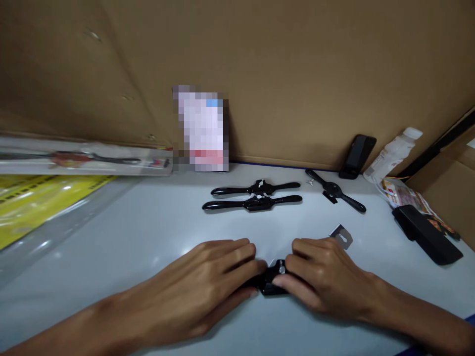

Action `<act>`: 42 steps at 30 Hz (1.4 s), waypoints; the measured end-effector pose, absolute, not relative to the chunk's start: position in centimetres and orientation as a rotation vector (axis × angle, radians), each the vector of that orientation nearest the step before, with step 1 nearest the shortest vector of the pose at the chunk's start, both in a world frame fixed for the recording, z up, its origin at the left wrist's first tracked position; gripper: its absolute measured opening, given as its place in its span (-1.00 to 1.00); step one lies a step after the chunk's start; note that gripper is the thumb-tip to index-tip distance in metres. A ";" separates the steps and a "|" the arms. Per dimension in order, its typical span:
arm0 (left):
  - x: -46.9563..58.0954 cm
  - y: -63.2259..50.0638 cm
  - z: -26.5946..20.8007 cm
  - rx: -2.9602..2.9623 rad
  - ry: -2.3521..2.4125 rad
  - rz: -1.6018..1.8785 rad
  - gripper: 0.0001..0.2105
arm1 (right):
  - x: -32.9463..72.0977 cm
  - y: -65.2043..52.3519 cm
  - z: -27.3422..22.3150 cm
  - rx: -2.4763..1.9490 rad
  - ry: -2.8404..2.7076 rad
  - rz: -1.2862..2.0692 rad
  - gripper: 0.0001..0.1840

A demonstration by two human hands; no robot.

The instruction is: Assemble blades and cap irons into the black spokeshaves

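Both hands grip one black spokeshave (272,284) near the front of the table. My left hand (218,277) is closed round its left handle, which the fingers mostly hide. My right hand (319,277) is closed on its right side, with the thumb on the body near a silver screw. Behind them lie two more black spokeshaves, a rear one (256,188) and a front one (256,202), side by side. A loose metal blade (341,236) rests just behind my right hand. Farther right is a spokeshave frame (334,190) beside a small silver wing-shaped part (309,182).
A phone (358,155) and a plastic bottle (395,153) lean at the back right, near a black object (426,235) and a printed packet (404,193). Packaged goods (85,159) and yellow plastic wrapping (48,202) lie left. A brown cardboard wall (278,74) rises behind.
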State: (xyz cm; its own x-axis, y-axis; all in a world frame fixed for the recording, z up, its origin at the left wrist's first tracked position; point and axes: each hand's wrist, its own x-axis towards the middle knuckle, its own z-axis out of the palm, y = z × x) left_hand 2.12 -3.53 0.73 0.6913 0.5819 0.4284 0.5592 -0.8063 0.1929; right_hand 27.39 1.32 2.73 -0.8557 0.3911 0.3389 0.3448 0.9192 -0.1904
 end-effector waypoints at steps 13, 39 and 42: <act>2.0 -3.5 0.9 2.870 0.936 0.738 -0.80 | 28.7 2.4 3.4 -0.423 -2.731 0.397 -0.66; 2.1 -3.5 1.1 2.908 0.941 0.738 -0.70 | 28.5 2.0 2.9 -0.390 -2.783 0.194 -0.71; 2.2 -3.5 1.2 2.910 0.951 0.735 -0.68 | 28.6 2.0 2.9 -0.364 -2.763 0.203 -0.76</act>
State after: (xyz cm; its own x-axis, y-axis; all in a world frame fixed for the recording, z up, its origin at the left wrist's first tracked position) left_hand 2.18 -3.45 1.23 0.7087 0.5566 0.4335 0.5598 -0.8176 0.1347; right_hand 28.57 2.03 2.87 -0.9072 0.2748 0.3184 0.2252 0.9568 -0.1841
